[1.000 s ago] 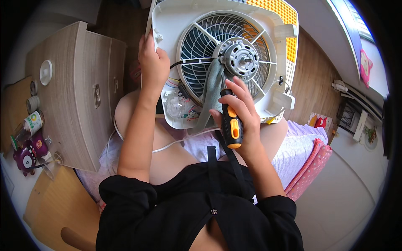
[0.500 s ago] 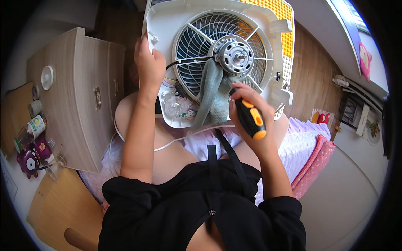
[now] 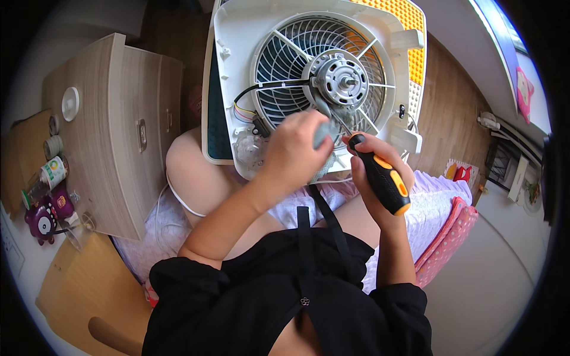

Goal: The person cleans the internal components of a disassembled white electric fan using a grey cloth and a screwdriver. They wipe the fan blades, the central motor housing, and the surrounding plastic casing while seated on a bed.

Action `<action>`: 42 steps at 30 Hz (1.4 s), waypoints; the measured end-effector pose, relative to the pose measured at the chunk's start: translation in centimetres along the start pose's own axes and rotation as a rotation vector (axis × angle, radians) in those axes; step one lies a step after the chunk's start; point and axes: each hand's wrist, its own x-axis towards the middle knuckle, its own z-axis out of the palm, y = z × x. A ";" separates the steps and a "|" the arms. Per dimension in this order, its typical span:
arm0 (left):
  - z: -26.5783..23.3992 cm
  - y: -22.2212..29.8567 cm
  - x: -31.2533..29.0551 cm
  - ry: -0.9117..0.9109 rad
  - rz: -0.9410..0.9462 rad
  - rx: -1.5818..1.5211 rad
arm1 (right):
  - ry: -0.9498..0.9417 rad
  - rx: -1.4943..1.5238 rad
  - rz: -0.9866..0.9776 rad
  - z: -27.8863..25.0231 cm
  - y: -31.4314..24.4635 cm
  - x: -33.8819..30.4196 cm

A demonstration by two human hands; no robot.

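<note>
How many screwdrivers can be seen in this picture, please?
1: the black-and-orange screwdriver, held in the right hand, to the lower right of the motor. Others may be hidden.

White fan housing [image 3: 237, 26]: upper edge cut off by the top of the picture. Yellow studded board [image 3: 409, 35]: likewise cropped, partly hidden beneath the housing. Grey-green cloth [image 3: 322, 133]: mostly covered by the left hand [image 3: 297, 145], itself slightly blurred. Screwdriver [image 3: 383, 177]: tip too small to make out; handle partly covered by the right hand [image 3: 396, 169]. White cord [image 3: 185, 202]: stretch hidden behind the left forearm. Bottle [image 3: 53, 172]: label print illegible. Black garment [image 3: 267, 320]: cropped by the lower edge
</note>
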 end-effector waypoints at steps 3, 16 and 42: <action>0.7 -0.6 -0.3 -0.019 0.145 0.021 | -0.022 -0.030 0.044 0.3 0.2 0.6; 0.8 -2.8 -0.5 0.124 0.107 -0.006 | -0.070 -0.201 -0.096 3.9 0.3 1.0; 1.9 -4.6 -0.5 0.252 0.304 0.107 | -0.020 -0.111 0.021 2.6 -0.8 0.8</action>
